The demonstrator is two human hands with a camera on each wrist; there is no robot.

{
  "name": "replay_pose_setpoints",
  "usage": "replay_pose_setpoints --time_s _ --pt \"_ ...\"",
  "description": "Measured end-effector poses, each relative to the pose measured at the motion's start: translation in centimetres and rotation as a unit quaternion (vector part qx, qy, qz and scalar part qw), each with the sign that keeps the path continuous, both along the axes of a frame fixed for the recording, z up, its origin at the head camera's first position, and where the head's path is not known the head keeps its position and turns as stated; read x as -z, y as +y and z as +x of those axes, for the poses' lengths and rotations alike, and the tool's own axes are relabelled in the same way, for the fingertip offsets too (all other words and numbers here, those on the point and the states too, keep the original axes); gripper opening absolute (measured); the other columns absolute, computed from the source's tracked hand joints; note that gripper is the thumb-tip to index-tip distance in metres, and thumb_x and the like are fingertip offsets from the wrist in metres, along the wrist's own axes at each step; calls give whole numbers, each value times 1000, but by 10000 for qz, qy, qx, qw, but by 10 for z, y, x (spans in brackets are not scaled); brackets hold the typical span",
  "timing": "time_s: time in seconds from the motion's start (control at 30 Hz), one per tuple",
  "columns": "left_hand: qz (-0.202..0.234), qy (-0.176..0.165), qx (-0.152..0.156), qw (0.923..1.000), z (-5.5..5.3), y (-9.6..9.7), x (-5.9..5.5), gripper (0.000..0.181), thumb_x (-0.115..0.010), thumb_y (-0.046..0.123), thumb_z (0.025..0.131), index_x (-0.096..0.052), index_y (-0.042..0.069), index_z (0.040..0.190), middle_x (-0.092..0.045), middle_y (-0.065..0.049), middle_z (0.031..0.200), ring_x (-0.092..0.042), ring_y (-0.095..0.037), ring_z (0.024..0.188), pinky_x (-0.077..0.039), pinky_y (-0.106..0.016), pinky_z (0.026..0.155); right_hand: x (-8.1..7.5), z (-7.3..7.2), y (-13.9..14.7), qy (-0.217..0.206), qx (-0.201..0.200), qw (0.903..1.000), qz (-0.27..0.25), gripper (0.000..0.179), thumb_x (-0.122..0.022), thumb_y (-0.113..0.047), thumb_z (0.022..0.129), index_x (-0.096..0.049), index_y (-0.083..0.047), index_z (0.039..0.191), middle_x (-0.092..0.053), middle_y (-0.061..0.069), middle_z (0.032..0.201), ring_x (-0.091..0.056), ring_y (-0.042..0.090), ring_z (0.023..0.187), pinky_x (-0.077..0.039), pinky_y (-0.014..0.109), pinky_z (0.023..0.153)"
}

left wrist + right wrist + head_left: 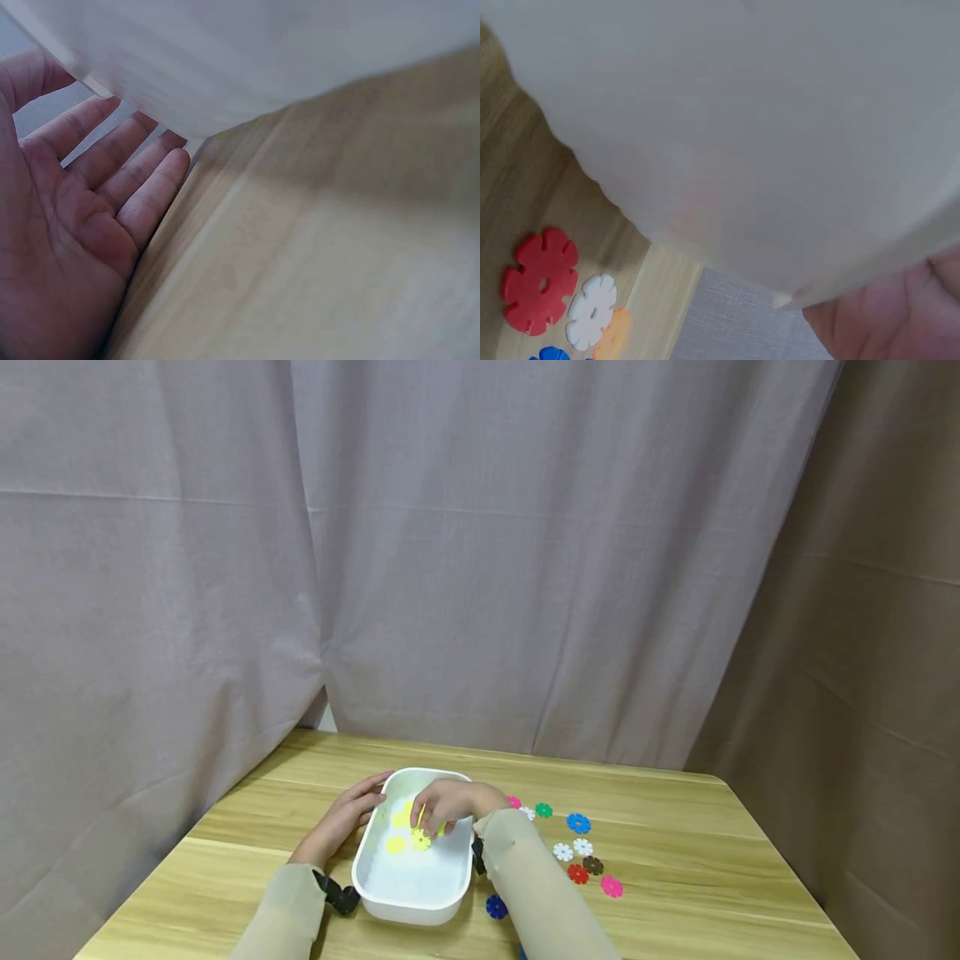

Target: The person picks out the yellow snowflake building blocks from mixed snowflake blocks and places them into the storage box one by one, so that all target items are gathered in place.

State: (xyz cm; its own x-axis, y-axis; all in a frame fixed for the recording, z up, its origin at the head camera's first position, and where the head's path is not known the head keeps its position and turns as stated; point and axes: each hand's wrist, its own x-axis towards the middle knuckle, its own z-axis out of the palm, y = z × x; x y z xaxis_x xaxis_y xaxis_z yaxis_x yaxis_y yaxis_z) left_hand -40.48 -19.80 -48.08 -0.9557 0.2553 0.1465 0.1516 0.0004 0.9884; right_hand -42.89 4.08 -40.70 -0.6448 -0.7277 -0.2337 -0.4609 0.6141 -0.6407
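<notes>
A white plastic tray [412, 893] stands on the wooden table, with several yellow snowflake building discs [395, 845] inside. My left hand [345, 818] holds the tray's left side; in the left wrist view its thumb [34, 79] goes over the rim and the fingers lie against the outer wall. My right hand [450, 802] reaches over the right rim into the tray, fingers pointing down and bent, pinching a yellow disc [422, 840]. The right wrist view is mostly filled by the tray's outer wall [742, 135], which hides the right fingertips.
Right of the tray, loose snowflake discs lie on the table: a green one [543, 810], a light blue one [578, 823], a red one [577, 874], a brown one [593, 865], a pink one [612, 886] and a dark blue one [496, 907]. Grey curtains [487, 568] hang behind.
</notes>
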Motion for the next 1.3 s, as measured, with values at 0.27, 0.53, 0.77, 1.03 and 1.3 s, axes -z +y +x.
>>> replay_pose_setpoints --time_s 0.27,0.53,0.77,1.03,1.3 --pt "-40 -75 -133 9999 0 1 -1 51 -53 16 102 -45 10 152 -52 -23 143 -55 -33 127 -53 -29 96 2 -3 1 102 36 9999 -48 14 -74 -4 85 -75 -13 95 -72 1 86 -67 15 74 -61 45 74" --pt "-45 -86 -101 9999 1 0 0 51 -54 17 102 -45 12 152 -52 -22 144 -55 -33 128 -52 -33 99 0 -2 4 -131 -5 9988 -476 13 -74 -3 88 -74 -4 101 -75 7 92 -65 13 75 -60 49 76" --pt "-53 -92 -65 9999 -1 0 1 52 -55 19 102 -45 13 152 -51 -22 145 -54 -33 128 -52 -34 100 -1 1 5 -161 17 9979 -631 14 -71 2 88 -73 -1 102 -74 10 92 -65 15 76 -59 45 73" --pt "-86 -60 -47 9999 0 -1 2 54 -55 21 102 -43 11 153 -50 -23 146 -54 -34 129 -52 -32 99 -2 -1 8 -174 -110 9957 -901 17 -70 5 86 -72 2 103 -73 11 94 -65 16 79 -59 38 74" --pt "-32 -13 -21 10000 0 -1 2 53 -54 20 102 -43 12 153 -51 -23 145 -53 -35 129 -52 -31 98 -4 -3 17 224 -167 9932 -1126 20 -71 -2 89 -70 3 108 -73 4 94 -66 12 84 -56 26 76"
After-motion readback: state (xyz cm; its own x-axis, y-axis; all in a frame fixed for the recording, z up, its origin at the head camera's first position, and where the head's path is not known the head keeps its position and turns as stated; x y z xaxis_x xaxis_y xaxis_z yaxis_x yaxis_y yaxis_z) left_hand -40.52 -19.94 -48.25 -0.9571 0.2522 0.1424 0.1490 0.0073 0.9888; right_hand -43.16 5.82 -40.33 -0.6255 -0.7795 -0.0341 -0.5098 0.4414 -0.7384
